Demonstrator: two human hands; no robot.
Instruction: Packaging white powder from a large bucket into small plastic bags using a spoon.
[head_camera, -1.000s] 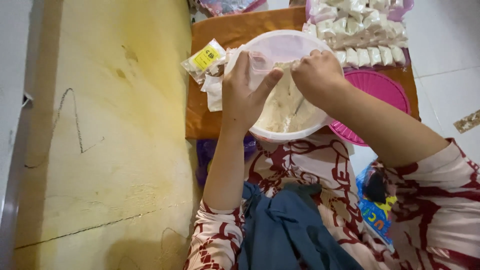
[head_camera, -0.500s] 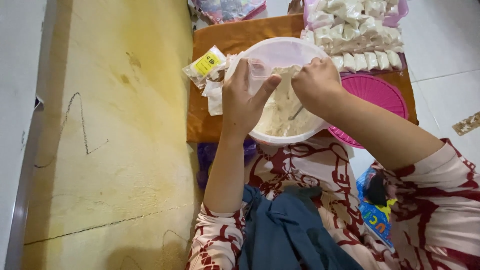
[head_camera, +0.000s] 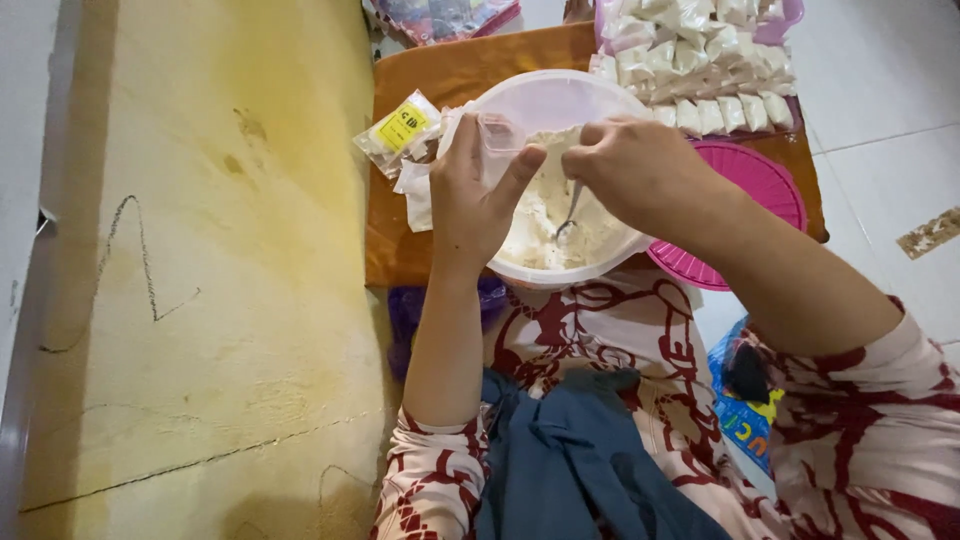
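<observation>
A round white plastic bowl of pale flour-like powder rests on a low orange board in front of my lap. My left hand pinches a small clear plastic bag over the bowl's left rim. My right hand reaches in from the right and grips a metal spoon whose bowl dips into the powder. The two hands are almost touching above the bowl.
A pink tray holding several filled small white packets stands at the board's far right. A pink round lid lies right of the bowl. Yellow-labelled empty bags lie left of it. A yellow wall runs along the left; white floor tiles at right.
My right hand has dropped lower into the bowl, so the spoon now shows in the powder. My left hand still holds the bag at the rim.
</observation>
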